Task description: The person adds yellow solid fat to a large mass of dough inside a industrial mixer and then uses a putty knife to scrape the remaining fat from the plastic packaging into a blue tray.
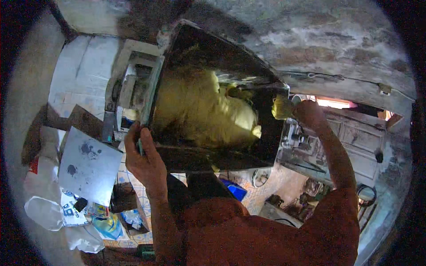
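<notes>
A dark, open-topped hopper (186,157) with straight sides fills the middle of the view. Inside it lies a heap of pale yellow powder or meal (191,106), sloping and brightly lit on its right side. My left hand (146,159) is closed round the hopper's left rim, thumb on the inner side. At the right corner of the hopper, my right hand (309,114) is closed on a small, blocky pale yellow thing (282,107), held over the rim; its kind is unclear. The fingers of that hand are partly blurred.
A grey metal sheet with dark spots (91,166) leans at the left, near white sacks (44,213) and a box of plastic bags (133,221). A blue object (234,189) lies on the patterned floor below. A cable (324,76) runs along the right wall above a panelled door (355,137).
</notes>
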Demonstrator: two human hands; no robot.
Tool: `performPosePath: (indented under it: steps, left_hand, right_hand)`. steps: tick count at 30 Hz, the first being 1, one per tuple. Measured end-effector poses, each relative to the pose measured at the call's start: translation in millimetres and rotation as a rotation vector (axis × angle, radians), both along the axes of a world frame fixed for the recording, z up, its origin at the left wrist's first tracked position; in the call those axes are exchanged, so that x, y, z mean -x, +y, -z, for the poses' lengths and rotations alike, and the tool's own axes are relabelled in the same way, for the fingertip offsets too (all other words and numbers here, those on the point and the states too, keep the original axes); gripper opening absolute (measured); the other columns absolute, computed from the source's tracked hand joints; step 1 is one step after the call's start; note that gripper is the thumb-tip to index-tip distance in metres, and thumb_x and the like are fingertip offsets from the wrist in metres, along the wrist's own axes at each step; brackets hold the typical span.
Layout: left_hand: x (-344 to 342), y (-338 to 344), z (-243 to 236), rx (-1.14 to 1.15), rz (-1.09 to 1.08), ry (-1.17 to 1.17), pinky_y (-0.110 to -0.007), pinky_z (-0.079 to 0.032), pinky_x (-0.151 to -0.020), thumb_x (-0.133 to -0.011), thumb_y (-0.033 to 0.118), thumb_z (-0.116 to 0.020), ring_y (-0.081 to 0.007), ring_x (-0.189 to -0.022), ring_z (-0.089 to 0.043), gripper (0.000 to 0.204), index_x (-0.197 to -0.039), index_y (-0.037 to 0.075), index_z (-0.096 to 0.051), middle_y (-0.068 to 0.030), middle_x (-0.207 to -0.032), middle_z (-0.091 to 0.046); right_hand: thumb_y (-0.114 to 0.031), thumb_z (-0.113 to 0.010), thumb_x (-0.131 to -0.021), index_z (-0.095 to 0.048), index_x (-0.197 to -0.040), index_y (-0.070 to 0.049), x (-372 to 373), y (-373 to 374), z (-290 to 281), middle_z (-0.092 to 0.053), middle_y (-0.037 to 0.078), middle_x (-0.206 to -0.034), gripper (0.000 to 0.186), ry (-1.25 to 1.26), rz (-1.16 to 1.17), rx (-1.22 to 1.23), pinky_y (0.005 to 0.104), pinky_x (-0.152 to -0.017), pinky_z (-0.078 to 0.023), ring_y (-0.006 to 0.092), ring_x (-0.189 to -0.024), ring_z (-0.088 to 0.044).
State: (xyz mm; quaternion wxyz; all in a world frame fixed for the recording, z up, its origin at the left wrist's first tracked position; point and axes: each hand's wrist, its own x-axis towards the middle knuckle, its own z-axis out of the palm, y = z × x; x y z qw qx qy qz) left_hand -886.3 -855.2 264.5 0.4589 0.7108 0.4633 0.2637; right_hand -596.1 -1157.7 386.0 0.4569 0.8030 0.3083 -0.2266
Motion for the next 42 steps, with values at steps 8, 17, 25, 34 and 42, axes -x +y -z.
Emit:
performPosePath:
  steps: [8,17,25,34,42]
  left_hand:
    - [-0.9,0.5,-3.1,0.064,0.029,-0.001,-0.034,-0.048,-0.081,-0.092,0.021,-0.054,-0.0253,-0.095,-0.061,0.030,-0.111,-0.001,-0.058,-0.0156,-0.105,-0.063]
    - [-0.2,-2.8,1.8,0.020,0.034,-0.014,-0.037,-0.047,-0.084,-0.092,0.023,-0.053,-0.0274,-0.097,-0.061,0.031,-0.110,-0.001,-0.058,-0.0163,-0.106,-0.063]
    - [5.8,5.6,2.3,-0.045,0.079,-0.004,-0.037,-0.046,-0.083,-0.093,0.025,-0.053,-0.0275,-0.097,-0.060,0.030,-0.109,0.001,-0.059,-0.0157,-0.104,-0.063]
    - [0.5,-4.3,-6.6,-0.018,0.062,-0.027,-0.034,-0.048,-0.079,-0.094,0.026,-0.051,-0.0248,-0.094,-0.061,0.032,-0.112,0.002,-0.059,-0.0150,-0.105,-0.063]
    - [3.8,2.1,-4.2,0.135,0.112,-0.282,-0.036,-0.046,-0.081,-0.095,0.030,-0.048,-0.0257,-0.095,-0.060,0.032,-0.107,0.003,-0.060,-0.0146,-0.104,-0.063]
  right_hand:
    - [-0.031,-0.058,-0.076,-0.066,-0.076,-0.002,67.2,-61.5,-3.1,-0.064,0.017,-0.070,0.030,0.049,0.169,-0.211,0.0466,-0.064,-0.052,0.0352,-0.067,-0.064]
    - [-0.024,-0.059,-0.079,-0.063,-0.088,-0.004,89.5,-77.4,97.8,-0.063,0.013,-0.074,0.022,0.147,0.188,-0.198,0.0450,-0.064,-0.052,0.0329,-0.072,-0.063]
    - [-0.021,-0.057,-0.082,-0.059,-0.099,-0.004,141.6,-46.4,-33.3,-0.062,0.011,-0.069,0.025,-0.023,0.009,-0.208,0.0466,-0.057,-0.047,0.0308,-0.068,-0.062]
    - [-0.025,-0.053,-0.090,-0.054,-0.104,-0.004,240.3,-85.4,27.0,-0.055,0.016,-0.063,0.025,-0.366,0.166,-0.590,0.0426,-0.053,-0.043,0.0305,-0.060,-0.057]
    - [-0.021,-0.051,-0.089,-0.055,-0.100,-0.005,265.1,-72.7,65.8,-0.061,0.018,-0.072,0.020,-0.238,0.277,-0.858,0.0442,-0.051,-0.046,0.0343,-0.061,-0.060]
